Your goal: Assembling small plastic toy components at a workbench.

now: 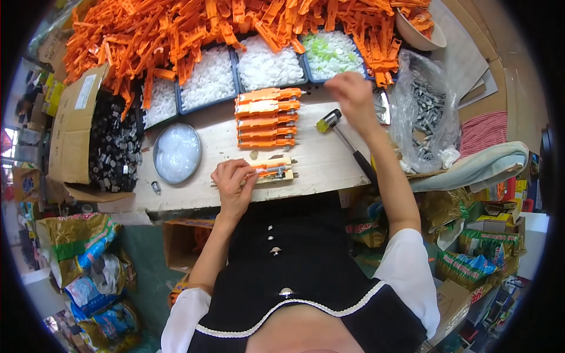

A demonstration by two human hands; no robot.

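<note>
Near the front edge of the table, my left hand (234, 185) is closed on the left end of an orange plastic part (259, 170). A grey metal piece (274, 170) lies along that part, which sits in a cream-coloured block (288, 167). My right hand (354, 101) is raised just in front of the tray of white and green pieces (332, 56). Its fingers are bent together, and whatever they pinch is too small to make out. Below it lies a hammer (329, 120) with a yellow-and-black head. Beyond the block, several orange assemblies (268, 120) are lined up in a stack.
A large heap of orange parts (176, 29) covers the back. Trays of white pieces (209, 79) stand before it. At left are a carton of black parts (112, 147) and a round dish (177, 153). A plastic bag of metal parts (425, 112) sits at right.
</note>
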